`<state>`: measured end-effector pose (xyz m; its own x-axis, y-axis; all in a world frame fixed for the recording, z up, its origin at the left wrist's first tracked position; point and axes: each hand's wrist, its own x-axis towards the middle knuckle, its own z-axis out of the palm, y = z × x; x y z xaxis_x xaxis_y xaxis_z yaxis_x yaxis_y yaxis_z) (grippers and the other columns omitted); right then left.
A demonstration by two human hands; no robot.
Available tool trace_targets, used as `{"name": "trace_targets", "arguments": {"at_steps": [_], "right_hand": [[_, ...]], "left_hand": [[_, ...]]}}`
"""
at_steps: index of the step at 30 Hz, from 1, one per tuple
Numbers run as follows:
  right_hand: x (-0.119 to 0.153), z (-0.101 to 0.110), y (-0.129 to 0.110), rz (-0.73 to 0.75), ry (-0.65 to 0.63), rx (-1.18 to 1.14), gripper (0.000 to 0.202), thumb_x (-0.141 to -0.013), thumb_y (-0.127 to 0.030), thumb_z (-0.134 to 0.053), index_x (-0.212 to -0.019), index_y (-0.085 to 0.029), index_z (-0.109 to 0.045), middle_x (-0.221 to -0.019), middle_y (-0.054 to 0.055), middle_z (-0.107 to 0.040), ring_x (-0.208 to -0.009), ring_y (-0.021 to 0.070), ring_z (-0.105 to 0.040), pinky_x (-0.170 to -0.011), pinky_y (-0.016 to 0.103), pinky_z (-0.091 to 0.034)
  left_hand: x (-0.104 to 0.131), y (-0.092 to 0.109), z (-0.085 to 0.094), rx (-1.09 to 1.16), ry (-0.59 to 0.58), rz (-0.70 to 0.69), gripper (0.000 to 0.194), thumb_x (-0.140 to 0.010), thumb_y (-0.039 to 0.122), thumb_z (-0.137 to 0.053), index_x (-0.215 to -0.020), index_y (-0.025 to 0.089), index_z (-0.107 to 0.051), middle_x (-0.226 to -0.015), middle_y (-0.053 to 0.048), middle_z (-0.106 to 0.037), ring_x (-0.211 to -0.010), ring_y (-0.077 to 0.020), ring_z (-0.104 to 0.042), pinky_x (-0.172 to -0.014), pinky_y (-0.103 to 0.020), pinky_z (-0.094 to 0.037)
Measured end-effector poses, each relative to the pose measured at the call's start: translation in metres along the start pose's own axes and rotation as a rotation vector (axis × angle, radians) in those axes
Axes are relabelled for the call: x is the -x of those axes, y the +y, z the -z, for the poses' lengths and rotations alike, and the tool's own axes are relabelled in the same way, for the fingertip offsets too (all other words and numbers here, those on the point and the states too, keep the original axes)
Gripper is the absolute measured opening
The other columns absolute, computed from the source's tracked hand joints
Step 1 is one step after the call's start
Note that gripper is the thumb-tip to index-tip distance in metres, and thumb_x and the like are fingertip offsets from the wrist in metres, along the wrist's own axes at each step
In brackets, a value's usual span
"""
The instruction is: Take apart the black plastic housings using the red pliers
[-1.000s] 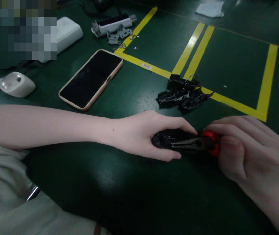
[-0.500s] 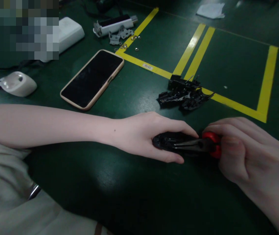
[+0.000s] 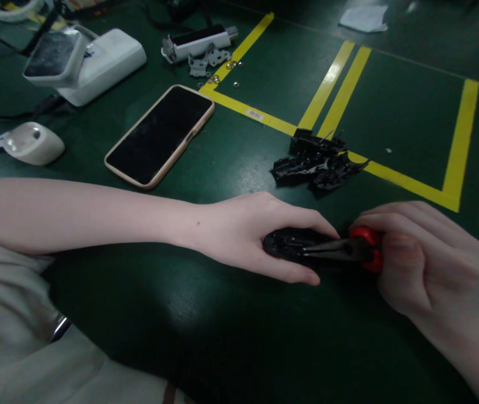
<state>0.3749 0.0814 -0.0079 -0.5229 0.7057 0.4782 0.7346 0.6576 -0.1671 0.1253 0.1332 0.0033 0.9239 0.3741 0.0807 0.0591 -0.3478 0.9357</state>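
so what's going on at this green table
A person's left hand holds a black part down on the green table, while the right hand grips red-handled pliers with their tips over it. Just beyond lie more black pieces, and a phone rests beyond the left forearm.

The bench is offering bare room nearest the person, between the clothing and the right forearm; the left forearm is barring the way outward on the left; the left hand, black part, pliers and right hand are forming a barrier across the middle; beyond them, a bare passage is running between the phone and the black heap; farther out, small rings and metal pieces are crowding the left, while flat yellow tape is bordering open surface on the right.
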Motion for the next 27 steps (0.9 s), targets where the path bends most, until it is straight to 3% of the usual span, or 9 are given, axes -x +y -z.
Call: {"name": "trace_targets", "arguments": {"at_steps": [10, 14, 23, 27], "right_hand": [[0.002, -0.002, 0.004, 0.094, 0.014, 0.034, 0.019, -0.096, -0.018, -0.043, -0.086, -0.014, -0.058, -0.08, 0.006, -0.061, -0.072, 0.0166, -0.057, -0.057, 0.03, -0.042], [0.003, -0.001, 0.007, 0.131, 0.02, 0.095, 0.017, -0.095, -0.02, -0.045, -0.086, -0.014, -0.058, -0.081, 0.007, -0.062, -0.073, 0.0186, -0.057, -0.058, 0.033, -0.042], [0.0, 0.012, 0.003, 0.256, -0.013, 0.28, 0.019, -0.091, -0.02, -0.045, -0.086, -0.013, -0.062, -0.077, 0.013, -0.063, -0.075, 0.0255, -0.056, -0.059, 0.038, -0.042], [0.0, 0.012, 0.0, 0.23, -0.033, 0.278, 0.016, -0.091, -0.017, -0.045, -0.087, -0.013, -0.061, -0.081, 0.013, -0.064, -0.077, 0.0257, -0.056, -0.061, 0.038, -0.043]], "left_hand": [[0.0, 0.001, 0.001, -0.023, 0.007, -0.005, 0.045, -0.088, 0.033, -0.069, -0.127, 0.013, -0.057, -0.114, -0.009, -0.071, -0.096, -0.0178, -0.069, -0.079, -0.027, -0.055], [0.001, 0.001, 0.0, -0.061, 0.012, 0.005, 0.042, -0.088, 0.031, -0.069, -0.126, 0.017, -0.058, -0.113, -0.006, -0.071, -0.095, -0.0166, -0.069, -0.079, -0.025, -0.053], [0.003, -0.004, -0.003, -0.199, -0.006, -0.026, 0.049, -0.092, 0.041, -0.063, -0.133, 0.015, -0.052, -0.12, -0.007, -0.07, -0.101, -0.0186, -0.067, -0.081, -0.028, -0.05], [0.003, -0.003, -0.003, -0.204, -0.015, -0.024, 0.046, -0.093, 0.039, -0.062, -0.133, 0.017, -0.053, -0.12, -0.006, -0.07, -0.101, -0.0182, -0.067, -0.082, -0.028, -0.05]]}}
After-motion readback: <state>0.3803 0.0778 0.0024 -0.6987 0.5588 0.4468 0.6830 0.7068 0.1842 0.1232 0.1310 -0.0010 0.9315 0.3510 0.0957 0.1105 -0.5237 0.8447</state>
